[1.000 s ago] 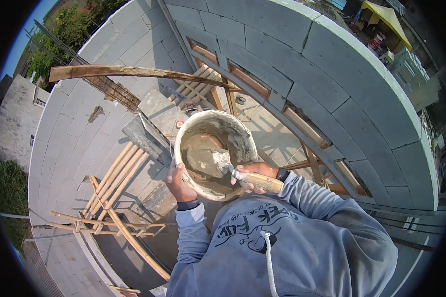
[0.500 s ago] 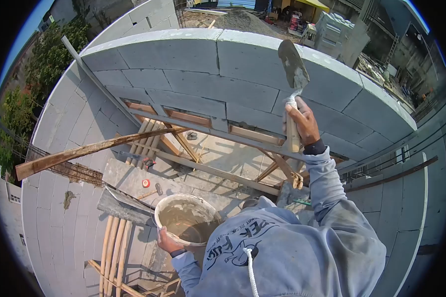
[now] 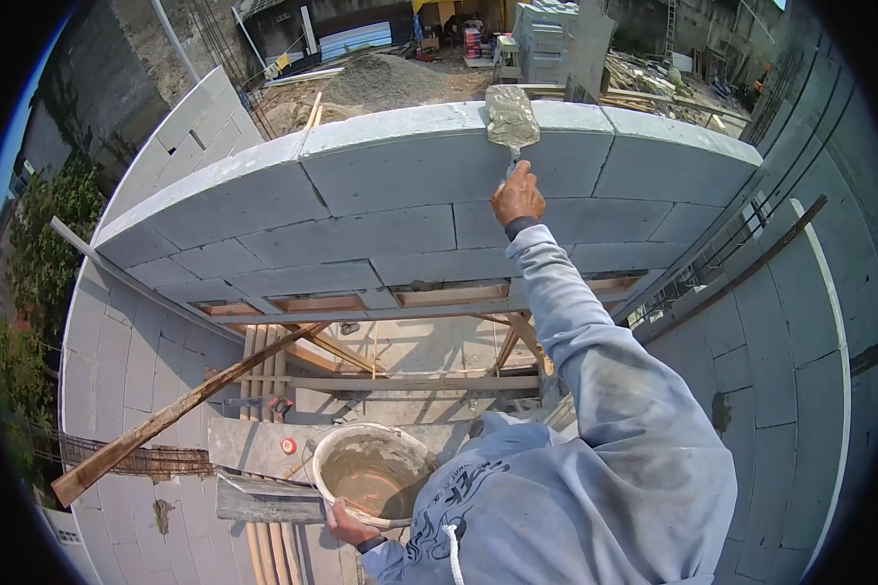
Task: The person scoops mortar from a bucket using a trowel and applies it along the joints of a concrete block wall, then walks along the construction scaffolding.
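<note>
My right hand (image 3: 519, 198) is wrapped round the handle of a trowel (image 3: 512, 117), arm stretched forward. The trowel's blade carries grey mortar and is at the top edge of the block wall (image 3: 390, 175); whether it touches the wall I cannot tell. Low at my left side, my left hand (image 3: 351, 525) grips the rim of a whitish bucket (image 3: 327, 458). Wet grey mortar (image 3: 371, 486) coats the inside of the bucket and lies in its bottom.
A long wooden plank (image 3: 166, 419) slants across the left. Left of the bucket lie a red tape measure (image 3: 289, 446) and a grey board (image 3: 263, 502). Framed openings (image 3: 449, 295) run along the wall's base. A gravel heap (image 3: 385, 78) lies beyond the wall.
The trowel has swung from upright at the right to the wall's top, its blade now facing me with mortar. My view has turned right. The left hand still holds the bucket.
</note>
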The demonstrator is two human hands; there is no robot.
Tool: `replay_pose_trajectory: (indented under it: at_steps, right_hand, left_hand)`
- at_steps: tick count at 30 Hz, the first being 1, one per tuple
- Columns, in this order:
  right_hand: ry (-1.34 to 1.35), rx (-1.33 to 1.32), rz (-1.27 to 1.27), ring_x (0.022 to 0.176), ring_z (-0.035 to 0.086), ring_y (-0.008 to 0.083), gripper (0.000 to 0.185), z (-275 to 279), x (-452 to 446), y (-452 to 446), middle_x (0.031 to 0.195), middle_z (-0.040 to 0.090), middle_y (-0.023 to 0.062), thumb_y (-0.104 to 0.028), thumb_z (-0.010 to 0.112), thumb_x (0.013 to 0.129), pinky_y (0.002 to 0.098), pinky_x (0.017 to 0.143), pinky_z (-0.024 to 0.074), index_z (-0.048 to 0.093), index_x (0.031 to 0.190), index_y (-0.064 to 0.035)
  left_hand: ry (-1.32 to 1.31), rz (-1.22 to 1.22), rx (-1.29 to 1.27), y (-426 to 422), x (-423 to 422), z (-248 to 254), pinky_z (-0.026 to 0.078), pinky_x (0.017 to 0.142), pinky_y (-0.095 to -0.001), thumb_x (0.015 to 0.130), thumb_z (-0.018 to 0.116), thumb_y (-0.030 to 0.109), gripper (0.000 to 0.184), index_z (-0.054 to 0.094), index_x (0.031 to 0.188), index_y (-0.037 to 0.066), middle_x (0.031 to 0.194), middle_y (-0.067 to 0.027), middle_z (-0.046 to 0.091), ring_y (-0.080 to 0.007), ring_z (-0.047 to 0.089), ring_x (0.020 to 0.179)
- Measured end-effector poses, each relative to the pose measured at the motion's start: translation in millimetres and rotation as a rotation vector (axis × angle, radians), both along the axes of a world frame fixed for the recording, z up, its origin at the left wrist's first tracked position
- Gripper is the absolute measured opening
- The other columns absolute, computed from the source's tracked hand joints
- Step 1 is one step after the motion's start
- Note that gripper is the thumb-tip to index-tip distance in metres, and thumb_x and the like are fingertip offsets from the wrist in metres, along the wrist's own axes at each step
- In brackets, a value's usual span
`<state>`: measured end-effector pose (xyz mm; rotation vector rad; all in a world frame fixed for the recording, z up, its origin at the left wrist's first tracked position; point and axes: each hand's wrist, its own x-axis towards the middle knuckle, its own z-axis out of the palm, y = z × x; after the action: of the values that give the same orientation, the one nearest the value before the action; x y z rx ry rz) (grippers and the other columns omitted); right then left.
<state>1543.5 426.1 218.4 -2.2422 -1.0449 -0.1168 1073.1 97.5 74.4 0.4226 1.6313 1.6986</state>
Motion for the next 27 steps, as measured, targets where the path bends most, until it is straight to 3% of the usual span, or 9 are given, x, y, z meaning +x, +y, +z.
replay_pose_trajectory:
  at_steps: [4,5,10,16,19,22,24,27]
  right_hand:
    - [-0.048,-0.12,0.049,0.082,0.064,0.0342,0.029,-17.4,-0.6,-6.8,0.095,0.057,0.0207,-0.016,0.054,0.082,0.0406,0.069,0.0531,0.037,0.101,-0.0012]
    - [-0.062,-0.136,0.059,0.082,0.064,0.0342,0.029,-18.0,-1.5,-13.5,0.095,0.057,0.0209,-0.015,0.054,0.082,0.0403,0.068,0.0532,0.037,0.1,-0.0014]
    - [-0.1,-0.163,0.095,0.081,0.063,0.0358,0.029,-25.9,-3.4,-37.8,0.09,0.057,0.0207,-0.014,0.055,0.08,0.0419,0.069,0.0525,0.036,0.098,-0.0025]
    - [-0.069,-0.048,0.225,0.079,0.061,0.0391,0.032,-27.0,-8.3,-88.1,0.09,0.058,0.0198,-0.013,0.056,0.078,0.0445,0.065,0.0498,0.035,0.1,-0.0031]
    - [-0.071,0.145,0.355,0.072,0.062,0.0338,0.03,-26.6,-10.9,-106.2,0.079,0.057,0.0178,-0.017,0.059,0.078,0.0416,0.062,0.0494,0.041,0.096,-0.0019]
    - [0.309,0.351,0.564,0.062,0.06,0.0242,0.025,35.7,-11.1,-95.1,0.069,0.056,0.0122,-0.022,0.06,0.08,0.0361,0.057,0.0486,0.048,0.088,-0.0019]
    - [0.86,0.457,0.786,0.06,0.056,0.0145,0.03,62.0,-3.6,-70.8,0.07,0.055,0.0043,-0.033,0.055,0.086,0.029,0.053,0.0465,0.053,0.082,-0.003]
    - [1.368,0.517,0.876,0.055,0.054,0.0132,0.036,87.5,9.6,-32.1,0.067,0.054,0.0034,-0.039,0.048,0.089,0.0258,0.049,0.0462,0.054,0.085,-0.0039]
  left_hand:
    - [-0.029,0.04,-0.01,5.3,-5.3,-15.7,0.048,0.066,-0.0338,0.072,0.054,0.013,0.033,0.058,0.096,-0.009,0.087,-0.0138,0.06,-0.0231,0.058,0.075]
    - [0.082,-0.029,-0.049,4.6,-13.1,-23.4,0.048,0.064,-0.0333,0.072,0.054,0.012,0.03,0.06,0.092,-0.009,0.083,-0.0133,0.06,-0.0226,0.058,0.073]
    - [0.083,0.077,-0.054,28.0,21.2,-3.7,0.047,0.058,-0.0313,0.073,0.054,0.012,0.024,0.06,0.085,-0.008,0.076,-0.0107,0.059,-0.0199,0.057,0.063]
    - [0.032,-0.027,-0.01,43.6,28.3,-4.9,0.046,0.058,-0.0317,0.073,0.054,0.012,0.021,0.059,0.083,-0.006,0.075,-0.0081,0.057,-0.0187,0.055,0.064]
    - [0.026,-0.015,-0.025,46.2,35.5,4.8,0.043,0.062,-0.0316,0.072,0.055,0.013,0.016,0.058,0.075,-0.002,0.073,-0.0048,0.053,-0.0166,0.05,0.067]
    - [0.045,-0.035,-0.023,46.3,28.4,-13.4,0.043,0.063,-0.0313,0.072,0.056,0.013,0.015,0.058,0.076,-0.002,0.074,-0.0048,0.054,-0.0162,0.051,0.068]
    - [0.074,-0.065,-0.03,45.6,25.7,-15.8,0.043,0.063,-0.0309,0.072,0.056,0.013,0.016,0.058,0.077,-0.002,0.075,-0.0052,0.054,-0.0163,0.051,0.068]
    - [0.075,-0.107,-0.029,44.1,22.4,-23.3,0.044,0.061,-0.0288,0.073,0.051,0.011,0.03,0.06,0.095,-0.007,0.081,-0.0073,0.058,-0.0165,0.054,0.07]
